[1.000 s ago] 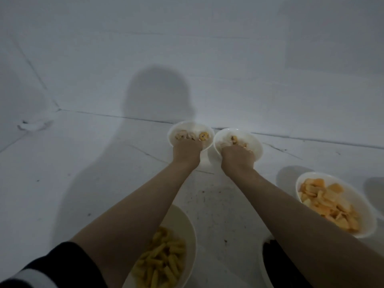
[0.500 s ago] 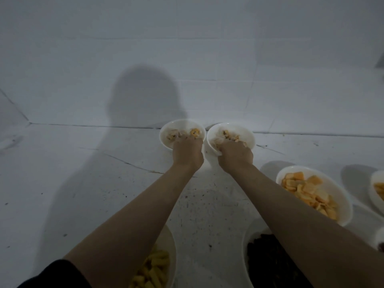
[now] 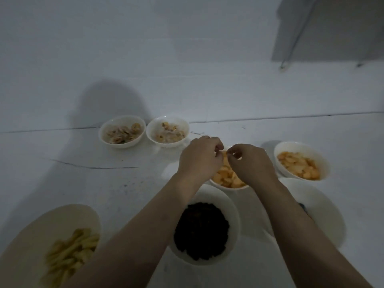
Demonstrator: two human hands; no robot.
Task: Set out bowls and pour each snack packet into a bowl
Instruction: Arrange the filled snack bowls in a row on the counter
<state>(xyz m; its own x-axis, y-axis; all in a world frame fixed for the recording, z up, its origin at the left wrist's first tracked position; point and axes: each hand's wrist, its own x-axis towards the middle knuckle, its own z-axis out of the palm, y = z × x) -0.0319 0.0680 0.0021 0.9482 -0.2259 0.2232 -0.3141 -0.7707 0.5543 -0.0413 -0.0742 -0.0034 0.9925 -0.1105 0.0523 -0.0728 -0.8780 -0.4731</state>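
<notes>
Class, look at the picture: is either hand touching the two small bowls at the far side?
No: both bowls stand untouched, while the left hand and right hand hover over a nearer bowl of orange chips.

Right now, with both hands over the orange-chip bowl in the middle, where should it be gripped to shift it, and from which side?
Take the orange-chip bowl by its rim at the left and right sides, one hand on each, the other hand opposite. The near rim crowds the dark-snack bowl, so coming from the sides looks clearer. Chips sit high, so probably keep fingers outside the rim.
</notes>
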